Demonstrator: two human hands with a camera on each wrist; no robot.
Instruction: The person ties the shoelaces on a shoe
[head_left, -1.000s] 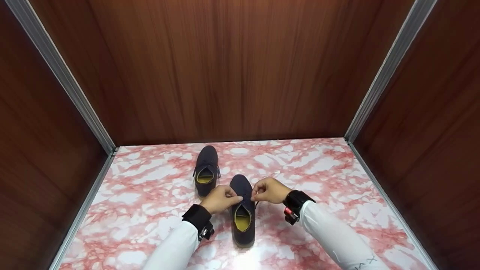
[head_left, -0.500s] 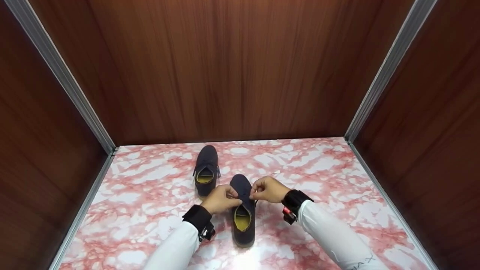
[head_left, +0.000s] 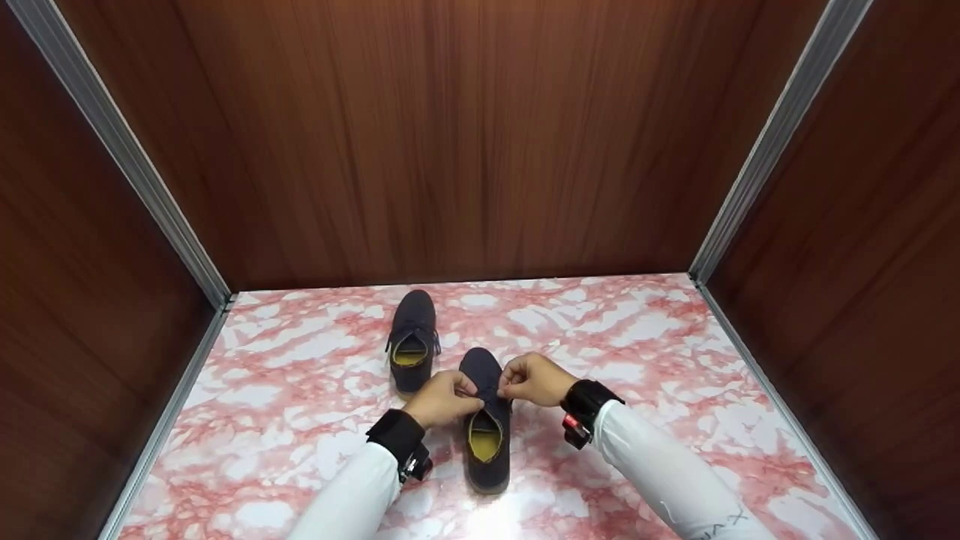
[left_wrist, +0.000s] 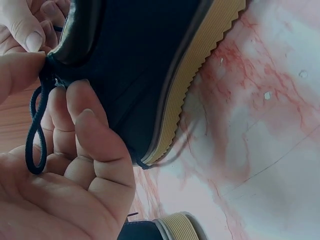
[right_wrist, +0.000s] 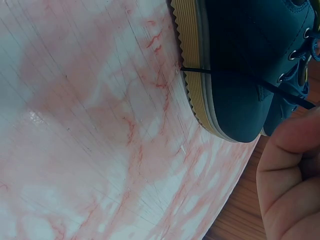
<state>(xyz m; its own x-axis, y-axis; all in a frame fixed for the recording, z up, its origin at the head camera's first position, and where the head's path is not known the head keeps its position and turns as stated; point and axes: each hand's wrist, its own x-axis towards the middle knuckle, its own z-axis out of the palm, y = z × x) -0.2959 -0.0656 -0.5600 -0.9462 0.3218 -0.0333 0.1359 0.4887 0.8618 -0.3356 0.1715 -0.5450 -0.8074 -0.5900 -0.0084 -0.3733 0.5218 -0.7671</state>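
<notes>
A dark navy lace-up shoe (head_left: 480,366) with a yellow insole and ridged tan sole stands on the marbled surface, toe away from me. At its lacing, my left hand (head_left: 441,400) pinches a shoelace between thumb and fingers. In the left wrist view, a loop (left_wrist: 43,145) of that lace hangs in front of the palm. My right hand (head_left: 540,380) is at the shoe's right side, thumb and forefinger pinching a lace (right_wrist: 270,86). This strand crosses the shoe's side in the right wrist view, and its pinched end is hidden by the fingers.
The matching navy shoe (head_left: 414,307) stands further back on the left, laces hanging at its sides. Brown wood panels (head_left: 465,150) close off the back and both sides, with grey metal strips (head_left: 772,150) at the corners. The surface (head_left: 622,450) is red-and-white marbled.
My right hand has shifted slightly left toward the lacing, and the lace beside it shows less in the head view. The left hand and both shoes stay almost in place.
</notes>
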